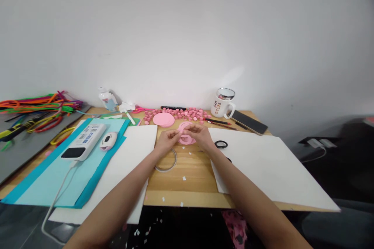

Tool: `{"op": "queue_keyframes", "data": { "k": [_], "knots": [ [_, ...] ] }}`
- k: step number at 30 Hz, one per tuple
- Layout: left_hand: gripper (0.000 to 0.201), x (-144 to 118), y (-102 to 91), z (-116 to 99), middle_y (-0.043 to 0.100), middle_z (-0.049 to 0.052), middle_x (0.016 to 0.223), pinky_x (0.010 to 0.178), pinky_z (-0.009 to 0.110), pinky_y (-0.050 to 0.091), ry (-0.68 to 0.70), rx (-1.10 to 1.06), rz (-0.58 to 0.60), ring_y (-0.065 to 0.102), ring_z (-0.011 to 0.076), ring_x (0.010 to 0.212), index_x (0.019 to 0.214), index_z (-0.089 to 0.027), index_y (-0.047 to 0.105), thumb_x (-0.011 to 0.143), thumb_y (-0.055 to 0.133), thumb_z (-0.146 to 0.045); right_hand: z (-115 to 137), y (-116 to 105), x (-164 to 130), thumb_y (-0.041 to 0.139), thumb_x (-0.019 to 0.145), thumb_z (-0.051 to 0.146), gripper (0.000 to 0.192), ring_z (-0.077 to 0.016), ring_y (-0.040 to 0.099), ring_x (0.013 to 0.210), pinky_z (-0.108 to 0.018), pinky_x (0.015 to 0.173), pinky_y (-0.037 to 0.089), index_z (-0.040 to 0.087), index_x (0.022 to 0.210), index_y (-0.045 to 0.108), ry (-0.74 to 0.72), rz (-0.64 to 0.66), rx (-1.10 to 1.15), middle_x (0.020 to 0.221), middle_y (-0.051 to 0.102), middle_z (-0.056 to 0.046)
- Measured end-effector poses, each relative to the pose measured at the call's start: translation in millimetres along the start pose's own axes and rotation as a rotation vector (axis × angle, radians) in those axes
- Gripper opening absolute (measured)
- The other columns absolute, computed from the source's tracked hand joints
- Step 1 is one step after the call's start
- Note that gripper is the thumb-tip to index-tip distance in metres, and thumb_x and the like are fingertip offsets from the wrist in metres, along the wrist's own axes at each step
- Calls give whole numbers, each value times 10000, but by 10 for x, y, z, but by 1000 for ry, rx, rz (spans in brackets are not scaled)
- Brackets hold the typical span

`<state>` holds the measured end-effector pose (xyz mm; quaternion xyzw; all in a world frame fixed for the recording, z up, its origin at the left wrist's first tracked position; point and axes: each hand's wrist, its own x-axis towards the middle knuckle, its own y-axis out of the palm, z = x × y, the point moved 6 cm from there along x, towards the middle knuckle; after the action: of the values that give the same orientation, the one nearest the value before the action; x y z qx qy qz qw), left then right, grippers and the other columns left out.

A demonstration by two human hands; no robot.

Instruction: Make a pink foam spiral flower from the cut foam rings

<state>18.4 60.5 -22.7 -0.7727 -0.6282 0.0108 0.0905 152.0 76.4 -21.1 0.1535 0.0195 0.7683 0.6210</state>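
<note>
My left hand [168, 140] and my right hand [200, 134] meet above the middle of the table, fingertips pinched close together. What lies between the fingertips is too small to make out. Under and just behind them are pink paper rings and discs [191, 140], partly covered by the fingers. A stack of pink paper circles [163, 120] lies behind my left hand. Below that hand is a thin ring, apparently a tape roll [174, 163], half hidden by the wrist. Black scissor-like loops [221, 144] show beside my right wrist. Small pink folded pieces [189, 114] are heaped behind both hands.
White sheets [140, 144] flank the work area, with another white sheet [263, 159] at right. A mug [220, 107], phone [249, 122] and pencils [217, 121] stand behind. At left are a cabled white device [87, 140], blue folder [90, 179] and pipe cleaners [43, 105].
</note>
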Motion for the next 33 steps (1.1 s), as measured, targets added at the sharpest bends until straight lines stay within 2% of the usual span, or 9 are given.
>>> {"op": "queue_keyframes", "data": {
  "k": [3, 8, 11, 16, 21, 28, 33],
  "knots": [
    [295, 4, 4, 10, 678, 28, 704, 596, 226, 425, 5, -28, 13, 581, 132, 624, 747, -135, 672, 686, 617, -419, -1, -6, 0, 755, 527, 273, 192, -152, 627, 624, -294, 661, 508, 187, 669, 658, -2, -24, -27, 682, 677, -5],
    [307, 17, -14, -9, 685, 42, 738, 616, 245, 433, 7, -70, -18, 589, 147, 646, 769, -135, 677, 660, 641, -421, 38, 33, -2, 725, 574, 307, 222, -186, 631, 788, -333, 780, 490, 205, 768, 684, -14, 14, -40, 876, 682, -32],
    [312, 17, -23, -22, 686, 39, 733, 611, 244, 432, 6, -68, -34, 586, 145, 642, 770, -132, 681, 648, 653, -417, 79, 50, -4, 706, 597, 331, 228, -193, 622, 831, -341, 803, 480, 205, 785, 686, -48, 46, -46, 920, 675, -39],
    [274, 0, -3, -8, 679, 36, 674, 524, 215, 407, -25, -61, 2, 565, 122, 559, 739, -126, 671, 650, 658, -384, 30, 24, -2, 723, 577, 322, 239, -175, 635, 742, -325, 738, 499, 189, 767, 665, -37, 48, -27, 814, 685, -34],
    [251, -18, 22, -22, 694, 53, 701, 530, 218, 422, -31, -83, 35, 598, 140, 596, 728, -132, 670, 659, 652, -373, -27, -13, 7, 753, 518, 332, 279, -156, 625, 633, -304, 652, 509, 178, 715, 630, -23, 5, -61, 707, 669, -14],
    [275, -19, 10, -47, 703, 60, 711, 563, 233, 442, -37, -74, 5, 614, 156, 632, 740, -132, 685, 653, 653, -391, 22, -1, -7, 736, 551, 339, 252, -172, 631, 678, -317, 686, 505, 178, 722, 645, -50, 21, -85, 722, 675, -28],
    [294, -13, 8, -81, 700, 69, 701, 587, 243, 443, -21, -80, -1, 611, 161, 636, 720, -123, 689, 645, 654, -405, 4, -39, -3, 742, 544, 321, 229, -170, 630, 671, -308, 667, 506, 185, 703, 650, -64, -24, -93, 727, 677, -22]
  ]
}}
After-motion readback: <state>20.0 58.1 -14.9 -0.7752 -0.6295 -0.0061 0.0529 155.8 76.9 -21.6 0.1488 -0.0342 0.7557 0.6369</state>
